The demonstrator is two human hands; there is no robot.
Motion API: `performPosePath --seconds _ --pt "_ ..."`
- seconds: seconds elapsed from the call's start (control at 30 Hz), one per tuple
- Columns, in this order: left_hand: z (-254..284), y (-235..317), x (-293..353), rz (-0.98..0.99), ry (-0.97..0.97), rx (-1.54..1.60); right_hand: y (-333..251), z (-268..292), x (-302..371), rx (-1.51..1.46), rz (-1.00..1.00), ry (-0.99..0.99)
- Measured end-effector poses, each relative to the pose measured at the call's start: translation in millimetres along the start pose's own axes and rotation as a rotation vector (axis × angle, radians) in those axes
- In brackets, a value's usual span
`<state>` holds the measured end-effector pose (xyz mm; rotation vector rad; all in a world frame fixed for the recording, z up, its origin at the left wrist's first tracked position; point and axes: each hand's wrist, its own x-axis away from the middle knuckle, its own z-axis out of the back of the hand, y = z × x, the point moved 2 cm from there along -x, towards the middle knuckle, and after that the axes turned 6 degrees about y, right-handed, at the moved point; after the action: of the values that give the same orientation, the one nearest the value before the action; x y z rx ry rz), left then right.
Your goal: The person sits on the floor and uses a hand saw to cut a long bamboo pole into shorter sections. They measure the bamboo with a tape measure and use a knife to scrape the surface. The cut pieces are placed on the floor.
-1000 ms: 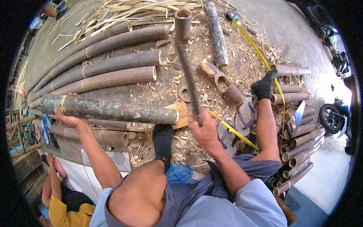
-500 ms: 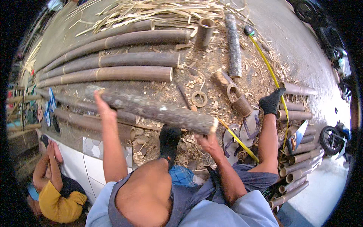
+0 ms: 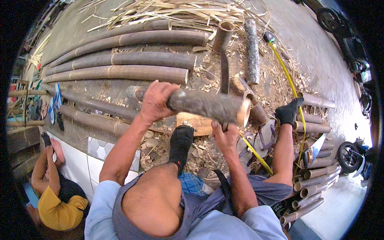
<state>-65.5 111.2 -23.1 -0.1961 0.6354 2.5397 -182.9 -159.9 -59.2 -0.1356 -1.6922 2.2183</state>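
Note:
My left hand is wrapped round a short log with mottled grey-brown bark, held aslant above the ground. Its pale cut end points right, slightly blurred by motion. Just below that end, my right hand is closed on the handle of a machete, largely hidden by the log. The dark machete blade sticks out beyond the log's far side, toward an upright bamboo tube. Beneath the log lies a pale wooden block, near my socked left foot.
Long bamboo poles lie at the left, with split strips behind them. Another mottled log and a yellow tape measure are at the right, near stacked bamboo pieces. A person in yellow sits at lower left.
The log has swung and moved right and nearer the camera. My left hand has shifted right along with it, now wrapped over its top. The machete blade has moved right and now points away from me.

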Motion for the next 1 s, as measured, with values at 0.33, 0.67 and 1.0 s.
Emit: performPosePath --seconds 0.33,0.67,1.0 --pt "105.5 -31.9 -30.1 0.408 1.101 0.616 54.1 -8.2 10.3 0.335 -0.047 -0.053" --pt "25.1 -57.6 38.5 0.958 1.222 1.144 81.9 -1.7 56.9 0.693 -0.209 -0.321" --pt "38.0 -75.0 38.4 1.071 1.314 1.068 60.2 -10.2 40.7 0.608 0.018 -0.191"
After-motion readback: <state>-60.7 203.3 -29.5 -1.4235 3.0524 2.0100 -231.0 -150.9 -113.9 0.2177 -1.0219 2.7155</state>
